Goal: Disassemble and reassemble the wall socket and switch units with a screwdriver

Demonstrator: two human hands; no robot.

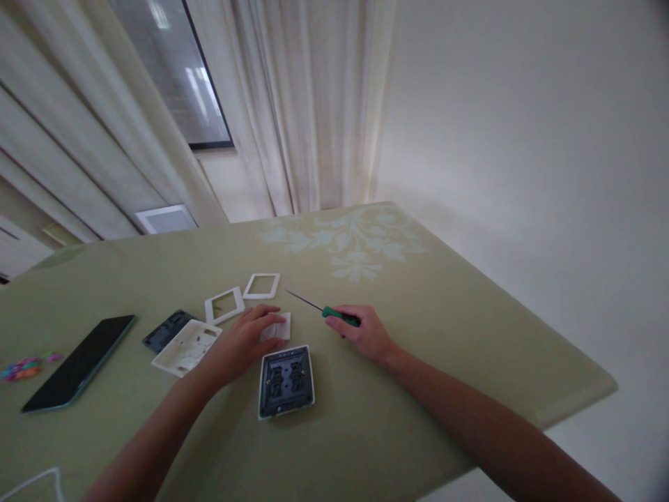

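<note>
Head view: gripping a green-handled screwdriver (341,316) in the right hand (368,335), with fingers wrapped around the handle and the thin shaft pointing away to the upper left; cannot tell whether touching the counter (391,425) at the tip. Arching the left hand (244,343) over a small white plate (284,326), with fingers bent and set apart from the thumb; cannot tell whether pinching the plate or only resting on it. Just nearer than the left hand, showing a dark square unit (286,382) in a white rim, flat on the counter, with a brassy screw at either side.

To the left, see an open white box (182,348), partly covered by the left forearm, beside a dark panel (168,330). Beyond the left hand, see two square white frames (258,297) near each other, with small brownish bits inside the closer one. Farther left, see a dark flat tablet-like slab (78,366) near a cluster of colourful small pieces (24,369), too blurred to tell. Behind the counter, see pale curtains (318,104).
</note>
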